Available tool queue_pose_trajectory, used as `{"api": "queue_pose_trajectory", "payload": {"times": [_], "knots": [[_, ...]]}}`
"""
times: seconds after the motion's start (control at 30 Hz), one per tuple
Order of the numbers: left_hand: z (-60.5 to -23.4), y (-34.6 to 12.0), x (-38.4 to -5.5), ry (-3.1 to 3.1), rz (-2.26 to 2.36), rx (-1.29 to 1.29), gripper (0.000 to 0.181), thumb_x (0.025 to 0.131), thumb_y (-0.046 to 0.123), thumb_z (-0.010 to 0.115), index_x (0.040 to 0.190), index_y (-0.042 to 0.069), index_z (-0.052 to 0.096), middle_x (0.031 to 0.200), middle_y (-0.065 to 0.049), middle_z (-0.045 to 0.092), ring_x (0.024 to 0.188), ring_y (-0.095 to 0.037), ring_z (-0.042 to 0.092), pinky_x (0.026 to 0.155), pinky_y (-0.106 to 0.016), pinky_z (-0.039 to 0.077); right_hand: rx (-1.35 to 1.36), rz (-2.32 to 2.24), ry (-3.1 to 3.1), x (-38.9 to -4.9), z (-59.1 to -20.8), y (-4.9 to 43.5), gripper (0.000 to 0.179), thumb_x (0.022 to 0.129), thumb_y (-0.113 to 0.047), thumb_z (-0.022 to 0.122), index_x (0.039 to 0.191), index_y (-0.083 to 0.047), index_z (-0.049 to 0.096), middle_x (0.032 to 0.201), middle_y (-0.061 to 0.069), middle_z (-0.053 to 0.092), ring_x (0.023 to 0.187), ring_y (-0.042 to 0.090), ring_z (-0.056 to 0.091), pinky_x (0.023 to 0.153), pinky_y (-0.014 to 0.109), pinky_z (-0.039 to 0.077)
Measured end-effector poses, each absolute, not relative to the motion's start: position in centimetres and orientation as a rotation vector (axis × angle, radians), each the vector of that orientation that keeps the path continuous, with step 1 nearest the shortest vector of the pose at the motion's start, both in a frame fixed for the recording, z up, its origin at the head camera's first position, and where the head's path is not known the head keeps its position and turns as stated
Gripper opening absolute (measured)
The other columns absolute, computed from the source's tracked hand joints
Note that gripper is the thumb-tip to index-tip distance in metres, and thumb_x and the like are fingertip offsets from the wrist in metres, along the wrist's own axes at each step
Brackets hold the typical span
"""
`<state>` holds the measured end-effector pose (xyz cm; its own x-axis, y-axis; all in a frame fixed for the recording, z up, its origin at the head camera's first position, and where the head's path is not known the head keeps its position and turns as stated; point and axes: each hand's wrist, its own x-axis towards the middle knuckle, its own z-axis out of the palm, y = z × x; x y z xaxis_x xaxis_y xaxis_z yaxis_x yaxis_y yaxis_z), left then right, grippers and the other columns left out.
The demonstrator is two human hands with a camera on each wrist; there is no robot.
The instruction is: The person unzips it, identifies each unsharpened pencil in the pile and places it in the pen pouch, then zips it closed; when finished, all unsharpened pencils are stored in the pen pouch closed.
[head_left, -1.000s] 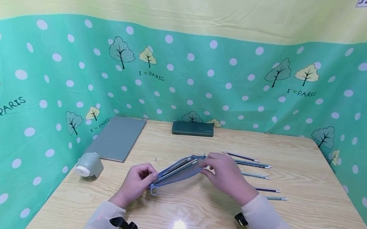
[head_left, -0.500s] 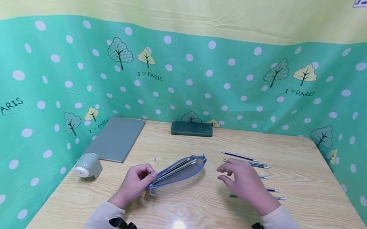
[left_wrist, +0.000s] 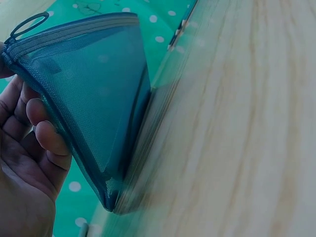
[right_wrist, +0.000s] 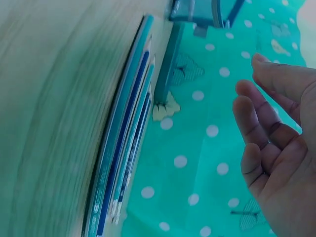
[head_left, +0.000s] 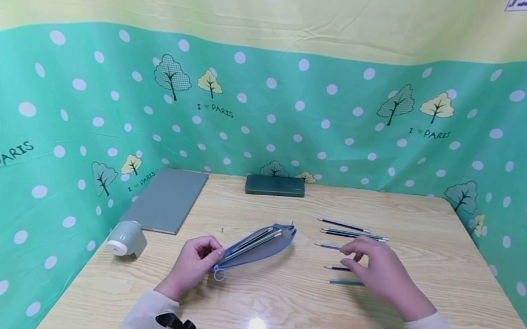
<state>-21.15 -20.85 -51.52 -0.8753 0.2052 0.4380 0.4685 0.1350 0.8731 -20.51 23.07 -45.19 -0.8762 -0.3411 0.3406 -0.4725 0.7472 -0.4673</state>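
My left hand (head_left: 193,265) pinches the near corner of a blue mesh zip pouch (head_left: 262,254), by its pull ring. The pouch gapes along its top, and several pencils (head_left: 255,242) lie inside it. In the left wrist view the mesh side (left_wrist: 98,94) stands on the table beside the curled fingers (left_wrist: 52,138). My right hand (head_left: 379,270) hovers over a row of loose pencils, fingers relaxed and holding nothing. Among them are a dark pencil (head_left: 342,224) at the back and a teal one (head_left: 345,282) at the front. The right wrist view shows these pencils (right_wrist: 116,133) apart from the hand (right_wrist: 279,138).
A dark green case (head_left: 275,186) lies at the table's back edge. At the left are a flat grey board (head_left: 166,199) and a grey-green rounded object (head_left: 129,236) with a white end. A polka-dot cloth (head_left: 252,109) hangs behind and beside the table (head_left: 299,324).
My right hand has let go of the pouch's far end and moved right, over the loose pencils. The left hand and the pouch have stayed in place.
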Motion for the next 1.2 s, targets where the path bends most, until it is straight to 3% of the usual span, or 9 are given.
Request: {"api": "queue_pose_trajectory", "payload": {"times": [0.3, 0.6, 0.9, 1.2], "knots": [[-51.5, -20.6, -21.1, -2.185, -1.829, -0.665, 0.011, 0.098, -0.003, 0.068, 0.088, 0.002, 0.070, 0.076, -0.002, 0.063, 0.065, -0.010, 0.055, 0.058, -0.025, 0.046, 0.578, 0.893, -2.719, -20.6, -46.3, 24.9, 0.018, 0.090, -0.014, 0.084, 0.104, -0.022, 0.078, 0.106, -0.009, 0.072, 0.084, 0.008, 0.064, 0.077, 0.044, 0.053], [-51.2, -20.7, -21.1, -2.213, -1.802, -0.668, 0.012, 0.098, -0.001, 0.069, 0.087, 0.003, 0.070, 0.076, -0.007, 0.063, 0.066, -0.009, 0.054, 0.058, -0.024, 0.045, 0.543, 0.922, -2.753, -21.2, -47.1, 26.4, 0.017, 0.090, -0.012, 0.083, 0.103, -0.022, 0.078, 0.103, -0.008, 0.071, 0.086, 0.011, 0.065, 0.078, 0.046, 0.055], [-51.0, -20.8, -21.1, -2.228, -1.797, -0.643, 0.013, 0.099, 0.002, 0.069, 0.086, 0.006, 0.070, 0.077, -0.005, 0.063, 0.066, -0.011, 0.053, 0.059, -0.025, 0.045, 0.511, 0.955, -2.819, -21.4, -47.2, 27.2, 0.013, 0.091, -0.010, 0.082, 0.102, -0.015, 0.078, 0.100, -0.005, 0.069, 0.086, 0.013, 0.063, 0.070, 0.031, 0.052], [-51.2, -21.0, -21.1, -2.211, -1.795, -0.679, 0.011, 0.099, -0.001, 0.068, 0.088, 0.002, 0.070, 0.076, -0.014, 0.063, 0.065, -0.008, 0.053, 0.057, -0.024, 0.045, 0.449, 0.944, -2.942, -21.4, -47.4, 27.8, 0.013, 0.089, -0.008, 0.084, 0.095, -0.018, 0.077, 0.093, -0.006, 0.066, 0.082, 0.015, 0.058, 0.066, 0.031, 0.049]]}}
